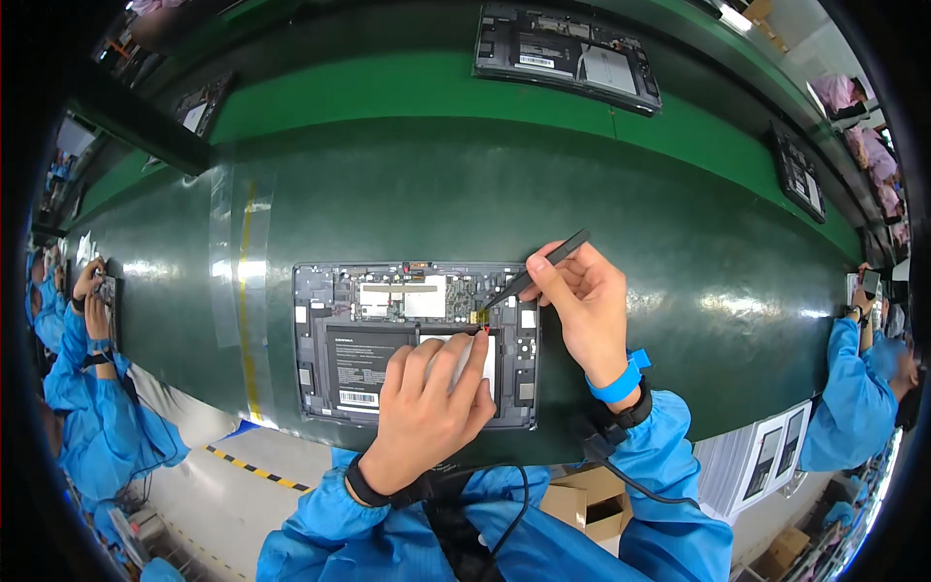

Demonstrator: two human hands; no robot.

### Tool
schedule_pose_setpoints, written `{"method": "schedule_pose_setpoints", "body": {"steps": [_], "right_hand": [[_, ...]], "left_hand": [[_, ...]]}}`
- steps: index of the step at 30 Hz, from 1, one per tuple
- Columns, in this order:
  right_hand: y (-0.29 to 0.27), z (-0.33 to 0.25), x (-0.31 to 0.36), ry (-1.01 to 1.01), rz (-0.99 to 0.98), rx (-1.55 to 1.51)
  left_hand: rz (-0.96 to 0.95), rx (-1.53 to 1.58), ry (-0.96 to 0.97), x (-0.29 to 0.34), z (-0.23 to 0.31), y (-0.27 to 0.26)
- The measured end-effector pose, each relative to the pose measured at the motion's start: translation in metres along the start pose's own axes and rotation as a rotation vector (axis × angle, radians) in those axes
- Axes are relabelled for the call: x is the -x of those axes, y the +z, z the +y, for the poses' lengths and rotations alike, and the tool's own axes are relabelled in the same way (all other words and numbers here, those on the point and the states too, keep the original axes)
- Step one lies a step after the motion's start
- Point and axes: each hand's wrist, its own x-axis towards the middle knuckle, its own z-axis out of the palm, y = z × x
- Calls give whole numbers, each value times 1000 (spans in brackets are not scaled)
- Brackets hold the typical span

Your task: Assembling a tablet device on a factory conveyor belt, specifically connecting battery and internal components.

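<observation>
Blue sleeves come up from the bottom edge, and the left hand (pixel 427 407) lies flat on the opened tablet (pixel 415 341), fingers spread over its black battery (pixel 364 364), gripping nothing. Right hand (pixel 580 306) pinches dark tweezers (pixel 543 264) between thumb and fingers, slim tips angled down-left onto a small yellow tab (pixel 478 316) on the board, just above the left fingertips. Tablet sits flat on the glossy green belt (pixel 679 242), a grey rectangular shell packed with metal shields. A 2nd opened tablet (pixel 567 53) rides farther up.
</observation>
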Motion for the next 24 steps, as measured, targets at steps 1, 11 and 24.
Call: {"method": "schedule_pose_setpoints", "body": {"steps": [1,11,24], "right_hand": [[0,-1,0,5,0,2],[2,-1,2,22,-1,30],[3,1,2,25,2,36]], "left_hand": [[-4,3,-3,0,0,1],[18,2,22,2,-1,2],[-10,9,47,0,-1,2]]}}
